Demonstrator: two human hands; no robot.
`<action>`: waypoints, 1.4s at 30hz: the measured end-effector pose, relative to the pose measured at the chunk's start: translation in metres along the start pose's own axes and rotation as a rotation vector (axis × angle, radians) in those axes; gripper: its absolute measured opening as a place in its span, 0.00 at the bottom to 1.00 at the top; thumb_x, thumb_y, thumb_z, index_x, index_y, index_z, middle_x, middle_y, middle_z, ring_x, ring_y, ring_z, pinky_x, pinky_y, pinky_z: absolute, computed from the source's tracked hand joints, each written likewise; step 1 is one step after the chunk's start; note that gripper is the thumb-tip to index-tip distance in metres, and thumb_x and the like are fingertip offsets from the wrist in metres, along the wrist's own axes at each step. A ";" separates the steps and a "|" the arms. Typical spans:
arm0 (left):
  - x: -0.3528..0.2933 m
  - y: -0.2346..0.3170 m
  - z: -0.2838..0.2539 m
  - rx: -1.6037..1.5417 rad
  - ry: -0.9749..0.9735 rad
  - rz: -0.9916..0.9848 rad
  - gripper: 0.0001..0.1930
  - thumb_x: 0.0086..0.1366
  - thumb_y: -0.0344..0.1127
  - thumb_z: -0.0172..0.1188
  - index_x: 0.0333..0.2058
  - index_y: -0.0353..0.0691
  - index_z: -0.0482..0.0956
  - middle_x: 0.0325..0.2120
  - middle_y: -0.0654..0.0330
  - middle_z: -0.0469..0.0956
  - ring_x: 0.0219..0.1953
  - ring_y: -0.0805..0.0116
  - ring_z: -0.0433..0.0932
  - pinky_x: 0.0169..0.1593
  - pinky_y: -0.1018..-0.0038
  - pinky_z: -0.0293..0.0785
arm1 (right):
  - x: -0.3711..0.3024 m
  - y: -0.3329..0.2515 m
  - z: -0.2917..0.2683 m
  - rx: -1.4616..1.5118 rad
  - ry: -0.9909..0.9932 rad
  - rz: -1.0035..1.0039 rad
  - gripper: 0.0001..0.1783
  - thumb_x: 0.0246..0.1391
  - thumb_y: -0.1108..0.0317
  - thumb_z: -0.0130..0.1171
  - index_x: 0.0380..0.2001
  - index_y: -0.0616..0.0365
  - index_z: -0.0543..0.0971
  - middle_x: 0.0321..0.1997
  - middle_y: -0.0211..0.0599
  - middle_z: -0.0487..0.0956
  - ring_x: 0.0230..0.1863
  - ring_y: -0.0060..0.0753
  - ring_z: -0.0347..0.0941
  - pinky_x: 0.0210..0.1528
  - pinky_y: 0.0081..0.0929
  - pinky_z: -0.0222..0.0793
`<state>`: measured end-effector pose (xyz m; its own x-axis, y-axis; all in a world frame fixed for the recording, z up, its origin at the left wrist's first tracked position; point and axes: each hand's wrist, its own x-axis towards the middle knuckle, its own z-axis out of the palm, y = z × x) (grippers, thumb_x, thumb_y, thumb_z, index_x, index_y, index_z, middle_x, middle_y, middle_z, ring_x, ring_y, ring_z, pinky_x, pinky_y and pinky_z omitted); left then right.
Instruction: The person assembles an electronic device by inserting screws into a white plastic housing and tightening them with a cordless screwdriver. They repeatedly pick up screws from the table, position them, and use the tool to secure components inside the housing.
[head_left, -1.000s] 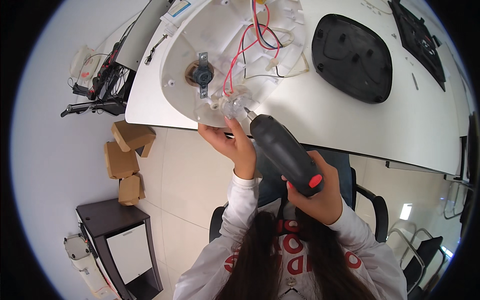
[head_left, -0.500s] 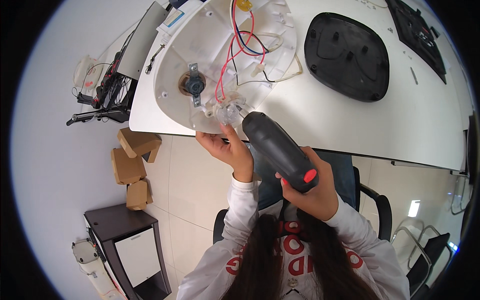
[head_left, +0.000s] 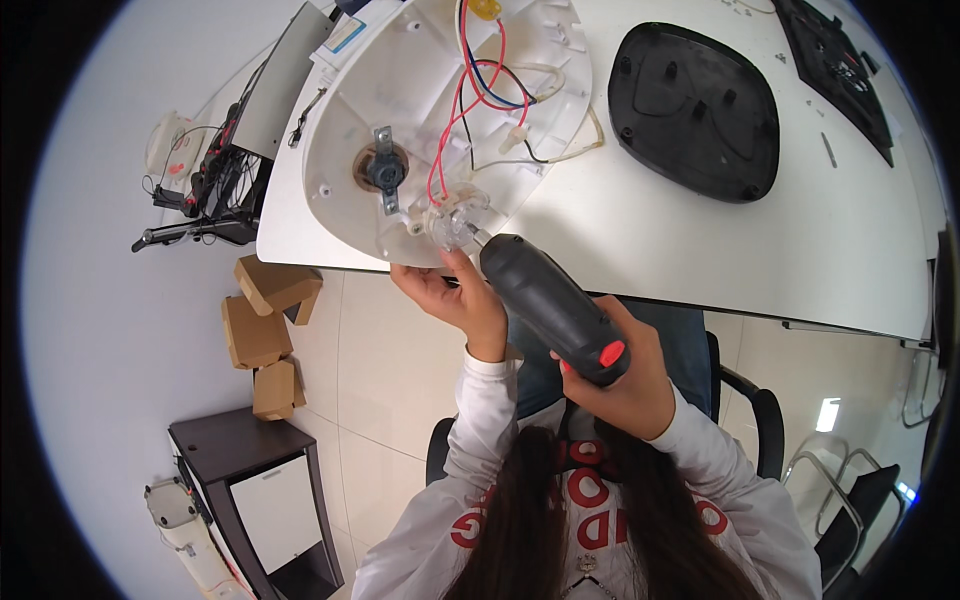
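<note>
A white plastic shell (head_left: 340, 125) with an open, hollow inside rests on the table near its left front edge. My left hand (head_left: 462, 305) is closed on its near rim, thumb up by a clear plastic part (head_left: 452, 222) fixed inside. In my right hand (head_left: 635, 385) is a black cordless screwdriver (head_left: 552, 312) with a red end button, tilted up to the left. Its metal tip meets the clear part; the exact contact point is too small to make out. Red, blue and black wires (head_left: 485, 85) loop through the shell. A dark round component (head_left: 385, 172) with metal tabs sits left of them.
On the white table (head_left: 830, 240) lies a black rounded plastic base (head_left: 695, 112), right of the shell. A black panel (head_left: 840, 75) and small metal bits are at the far right. Cardboard boxes (head_left: 258, 330) and a dark cabinet (head_left: 245, 445) stand on the floor at left.
The screwdriver and my right hand have shifted slightly to the left. The shell has moved a little left as well, while my left hand keeps its hold.
</note>
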<state>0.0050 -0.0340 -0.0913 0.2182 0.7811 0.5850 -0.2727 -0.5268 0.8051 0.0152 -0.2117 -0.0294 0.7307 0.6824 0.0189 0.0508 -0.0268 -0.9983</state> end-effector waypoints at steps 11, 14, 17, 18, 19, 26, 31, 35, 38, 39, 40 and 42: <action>0.001 0.000 -0.001 -0.002 0.001 0.012 0.21 0.61 0.29 0.48 0.51 0.30 0.55 0.45 0.53 0.62 0.45 0.66 0.66 0.48 0.74 0.62 | 0.001 -0.002 0.003 -0.003 0.003 -0.022 0.23 0.33 0.72 0.61 0.38 0.64 0.68 0.26 0.43 0.74 0.26 0.35 0.73 0.32 0.24 0.67; -0.001 0.007 0.004 -0.008 -0.027 -0.007 0.20 0.61 0.28 0.47 0.51 0.30 0.55 0.46 0.52 0.62 0.45 0.65 0.66 0.47 0.75 0.63 | 0.001 0.000 -0.001 0.033 0.015 0.023 0.23 0.34 0.72 0.61 0.38 0.64 0.68 0.26 0.43 0.74 0.26 0.35 0.73 0.32 0.25 0.67; -0.003 0.007 0.009 -0.103 0.058 -0.056 0.19 0.62 0.28 0.47 0.50 0.30 0.55 0.47 0.51 0.62 0.46 0.65 0.66 0.47 0.75 0.64 | -0.001 0.005 -0.006 0.037 0.044 0.017 0.23 0.35 0.72 0.61 0.38 0.63 0.68 0.27 0.45 0.74 0.28 0.38 0.74 0.32 0.26 0.67; -0.004 0.007 0.009 -0.089 0.062 -0.046 0.18 0.63 0.29 0.46 0.50 0.30 0.55 0.47 0.50 0.63 0.47 0.65 0.66 0.49 0.74 0.63 | 0.001 -0.001 -0.010 -0.075 0.028 -0.010 0.21 0.36 0.74 0.60 0.38 0.64 0.69 0.29 0.41 0.75 0.30 0.31 0.73 0.36 0.24 0.67; -0.004 0.004 0.004 -0.074 0.062 -0.088 0.20 0.62 0.30 0.47 0.51 0.31 0.55 0.47 0.50 0.63 0.48 0.63 0.65 0.51 0.71 0.61 | 0.001 -0.008 -0.018 -0.188 0.013 -0.032 0.19 0.38 0.77 0.59 0.38 0.64 0.69 0.31 0.38 0.76 0.33 0.23 0.73 0.39 0.21 0.67; 0.005 0.026 0.001 0.061 -0.096 -0.084 0.29 0.55 0.31 0.56 0.53 0.30 0.54 0.46 0.50 0.64 0.50 0.61 0.64 0.55 0.68 0.57 | -0.018 -0.026 -0.082 -0.087 -0.017 0.039 0.28 0.37 0.70 0.66 0.44 0.63 0.67 0.34 0.38 0.74 0.36 0.28 0.71 0.40 0.22 0.65; 0.007 0.026 0.000 0.024 -0.062 -0.208 0.28 0.52 0.32 0.63 0.50 0.31 0.61 0.46 0.51 0.64 0.49 0.62 0.64 0.54 0.69 0.57 | -0.024 -0.034 -0.096 -0.570 0.024 -0.040 0.31 0.33 0.65 0.70 0.42 0.62 0.69 0.33 0.42 0.73 0.34 0.40 0.72 0.36 0.27 0.67; -0.001 0.018 -0.006 0.148 -0.119 -0.251 0.25 0.55 0.31 0.61 0.49 0.32 0.62 0.45 0.53 0.65 0.47 0.66 0.66 0.50 0.72 0.62 | -0.025 -0.032 -0.107 -0.749 -0.056 -0.092 0.31 0.35 0.60 0.68 0.44 0.62 0.69 0.35 0.43 0.72 0.36 0.45 0.71 0.37 0.31 0.67; 0.002 0.022 -0.010 0.088 -0.088 -0.254 0.23 0.56 0.29 0.58 0.49 0.31 0.62 0.45 0.50 0.69 0.45 0.63 0.70 0.52 0.71 0.62 | -0.014 -0.043 -0.112 -0.877 -0.126 -0.217 0.31 0.40 0.58 0.64 0.47 0.60 0.68 0.38 0.41 0.72 0.40 0.42 0.70 0.40 0.32 0.66; 0.007 0.023 -0.010 0.193 -0.071 -0.241 0.23 0.57 0.30 0.57 0.49 0.30 0.62 0.45 0.51 0.69 0.46 0.63 0.69 0.52 0.71 0.62 | -0.011 -0.043 -0.112 -0.913 -0.135 -0.273 0.31 0.41 0.58 0.63 0.48 0.59 0.67 0.40 0.40 0.72 0.41 0.41 0.69 0.41 0.32 0.65; 0.012 0.029 -0.004 0.156 -0.063 -0.218 0.23 0.57 0.30 0.57 0.49 0.30 0.62 0.45 0.51 0.69 0.46 0.64 0.69 0.52 0.71 0.62 | -0.006 -0.043 -0.114 -0.971 -0.147 -0.295 0.31 0.40 0.59 0.63 0.48 0.58 0.67 0.41 0.37 0.71 0.42 0.38 0.69 0.43 0.30 0.64; 0.014 0.034 0.000 0.119 -0.078 -0.210 0.23 0.57 0.30 0.57 0.49 0.30 0.62 0.45 0.51 0.69 0.46 0.64 0.69 0.52 0.71 0.62 | -0.001 -0.046 -0.121 -1.073 -0.134 -0.323 0.31 0.39 0.60 0.63 0.48 0.57 0.67 0.40 0.36 0.71 0.42 0.37 0.68 0.44 0.29 0.63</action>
<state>-0.0007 -0.0406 -0.0559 0.3308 0.8520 0.4058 -0.1021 -0.3952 0.9129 0.0943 -0.3000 0.0231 0.5015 0.8424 0.1972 0.8302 -0.4043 -0.3839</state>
